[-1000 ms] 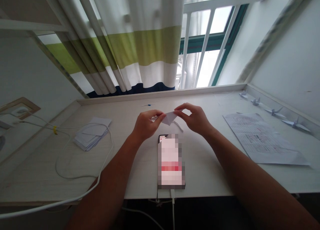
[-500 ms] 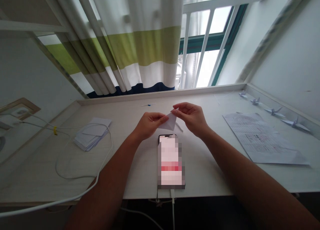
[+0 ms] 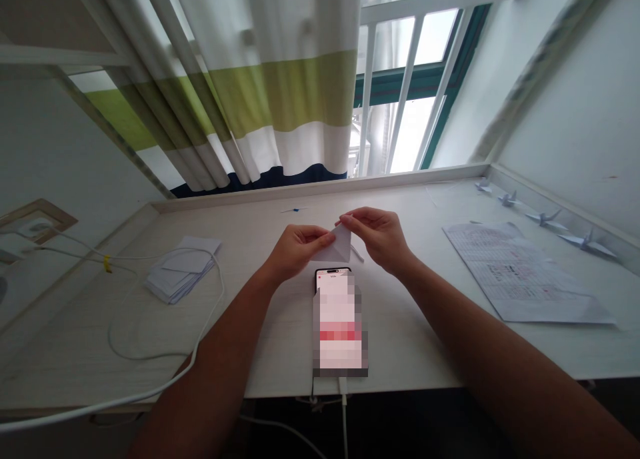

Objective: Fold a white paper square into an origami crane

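Observation:
Between my hands is a small folded piece of white paper [image 3: 341, 247], held above the desk just beyond the phone. My left hand [image 3: 303, 249] pinches its left edge between thumb and fingers. At its upper right corner, my right hand [image 3: 375, 231] grips with thumb and forefinger, the other fingers curled behind. The paper has a pointed lower part and a visible crease; its far side is hidden. Below it lies a phone [image 3: 340, 326] with a lit pinkish screen, partly blurred. A thin white stick-like thing [image 3: 357, 253] lies beside the paper, under my right hand.
A stack of white paper [image 3: 183, 272] lies at left, crossed by a white cable [image 3: 220, 292]. At right are printed sheets [image 3: 520, 272] and several folded paper cranes [image 3: 545, 219] along the desk's raised edge [image 3: 320, 190]. A small blue-and-white item [image 3: 296, 210] lies at the back.
The view has shifted slightly. Both hands keep their pinch on the paper, and my right fingers have moved a little at its upper corner.

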Action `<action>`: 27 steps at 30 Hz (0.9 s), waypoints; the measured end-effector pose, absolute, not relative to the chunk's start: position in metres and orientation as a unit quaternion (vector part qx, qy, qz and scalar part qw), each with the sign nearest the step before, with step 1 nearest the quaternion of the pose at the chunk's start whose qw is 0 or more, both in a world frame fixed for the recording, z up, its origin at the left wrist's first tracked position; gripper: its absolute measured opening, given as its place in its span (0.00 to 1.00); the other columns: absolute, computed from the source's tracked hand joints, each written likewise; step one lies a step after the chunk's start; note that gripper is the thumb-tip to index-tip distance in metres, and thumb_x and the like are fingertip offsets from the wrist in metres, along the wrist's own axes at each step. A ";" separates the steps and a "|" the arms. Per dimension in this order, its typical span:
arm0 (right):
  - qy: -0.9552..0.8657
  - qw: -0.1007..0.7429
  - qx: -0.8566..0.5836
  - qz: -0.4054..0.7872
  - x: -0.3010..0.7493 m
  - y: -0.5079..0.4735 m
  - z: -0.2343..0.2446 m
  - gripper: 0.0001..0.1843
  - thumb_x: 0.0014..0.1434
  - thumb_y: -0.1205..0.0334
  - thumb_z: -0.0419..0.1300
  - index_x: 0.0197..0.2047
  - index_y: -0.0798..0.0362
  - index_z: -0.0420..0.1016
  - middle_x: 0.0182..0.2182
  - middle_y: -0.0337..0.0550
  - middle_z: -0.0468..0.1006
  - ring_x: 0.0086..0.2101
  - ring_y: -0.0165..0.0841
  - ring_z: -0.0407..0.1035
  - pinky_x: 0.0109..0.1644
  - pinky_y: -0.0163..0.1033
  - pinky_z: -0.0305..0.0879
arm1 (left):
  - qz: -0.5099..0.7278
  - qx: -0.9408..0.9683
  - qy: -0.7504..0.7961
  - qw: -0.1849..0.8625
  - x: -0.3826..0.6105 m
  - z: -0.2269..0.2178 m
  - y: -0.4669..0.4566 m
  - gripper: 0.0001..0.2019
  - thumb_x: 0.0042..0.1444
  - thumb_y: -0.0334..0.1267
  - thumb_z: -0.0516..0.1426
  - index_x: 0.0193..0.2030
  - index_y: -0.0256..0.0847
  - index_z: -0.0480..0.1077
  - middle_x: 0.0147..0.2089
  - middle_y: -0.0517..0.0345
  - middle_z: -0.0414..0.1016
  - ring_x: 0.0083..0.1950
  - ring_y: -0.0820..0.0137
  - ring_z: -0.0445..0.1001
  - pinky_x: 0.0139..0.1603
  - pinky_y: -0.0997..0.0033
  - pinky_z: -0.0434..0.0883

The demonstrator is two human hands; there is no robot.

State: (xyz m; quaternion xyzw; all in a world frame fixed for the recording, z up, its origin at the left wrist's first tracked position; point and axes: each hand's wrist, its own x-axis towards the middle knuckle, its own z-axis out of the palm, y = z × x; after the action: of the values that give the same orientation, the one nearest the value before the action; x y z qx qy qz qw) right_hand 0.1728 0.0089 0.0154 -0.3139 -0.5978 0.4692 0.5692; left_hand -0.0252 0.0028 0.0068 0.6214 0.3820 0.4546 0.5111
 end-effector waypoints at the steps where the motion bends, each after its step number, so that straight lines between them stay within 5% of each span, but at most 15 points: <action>1: -0.595 0.568 -0.312 0.475 0.173 0.009 0.015 0.16 0.52 0.46 0.75 0.35 0.49 0.85 0.34 0.45 0.85 0.37 0.39 0.78 0.45 0.47 0.76 | 0.456 0.621 0.382 0.511 -0.026 0.007 0.003 0.15 0.52 0.50 0.70 0.37 0.40 0.85 0.35 0.52 0.84 0.32 0.68 0.77 0.35 0.69 0.71; 8: -0.576 0.567 -0.293 0.511 0.172 0.012 0.013 0.13 0.52 0.50 0.76 0.36 0.48 0.86 0.36 0.44 0.86 0.39 0.38 0.79 0.51 0.47 0.75 | 0.457 0.611 0.385 0.519 -0.026 0.007 0.003 0.15 0.50 0.50 0.71 0.37 0.39 0.85 0.35 0.51 0.84 0.33 0.67 0.78 0.36 0.67 0.72; 19: -0.585 0.592 -0.324 0.450 0.175 0.011 0.015 0.14 0.55 0.50 0.73 0.28 0.51 0.83 0.26 0.41 0.81 0.29 0.33 0.72 0.36 0.40 0.69 | 0.420 0.610 0.372 0.559 -0.022 0.007 0.001 0.17 0.53 0.49 0.70 0.38 0.36 0.84 0.34 0.53 0.83 0.34 0.71 0.76 0.37 0.71 0.70; 27: -0.571 0.594 -0.317 0.470 0.175 0.008 0.019 0.16 0.56 0.48 0.72 0.27 0.51 0.82 0.28 0.42 0.81 0.31 0.32 0.72 0.38 0.41 0.70 | 0.422 0.609 0.379 0.554 -0.018 0.008 -0.004 0.17 0.52 0.50 0.70 0.38 0.36 0.83 0.34 0.52 0.83 0.33 0.70 0.77 0.37 0.70 0.72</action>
State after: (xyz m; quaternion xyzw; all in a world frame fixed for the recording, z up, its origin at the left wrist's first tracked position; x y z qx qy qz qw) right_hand 0.1751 0.0085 0.0192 -0.3171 -0.5707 0.4700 0.5940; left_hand -0.0179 -0.0037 0.0078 0.6093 0.3789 0.4219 0.5542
